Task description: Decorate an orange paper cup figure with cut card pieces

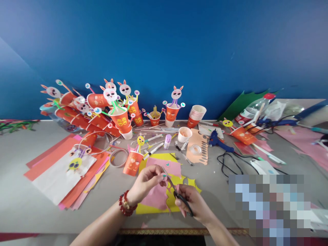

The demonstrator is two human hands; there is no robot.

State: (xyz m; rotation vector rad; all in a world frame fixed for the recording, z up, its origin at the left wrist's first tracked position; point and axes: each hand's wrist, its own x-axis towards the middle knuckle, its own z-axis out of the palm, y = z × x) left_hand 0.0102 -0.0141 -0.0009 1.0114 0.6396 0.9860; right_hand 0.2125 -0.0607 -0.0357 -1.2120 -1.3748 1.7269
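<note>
A blue wall [164,41] closes the far side of the grey table [102,200], whose near edge carries patterned gold trim. Bare tabletop runs between the left paper stack [56,184] and the left forearm, and again right of the yellow sheet [143,210]; the far side is crowded. A pixelated patch [271,205] hides the near right corner. A torn pink sheet [156,200] lies on the yellow one, partly covered by the hands. The left hand [148,181] pinches, the right hand [192,200] grips. At far right, the bottle [252,107] has a red label too blurred to read. An orange cup [123,122] at far left shows the gold double-happiness character. The black-handled scissors [175,190] sit in the right fingers, their blades touching or nearly touching a small pink disc [164,177], teal-marked, between left thumb and forefinger.
</note>
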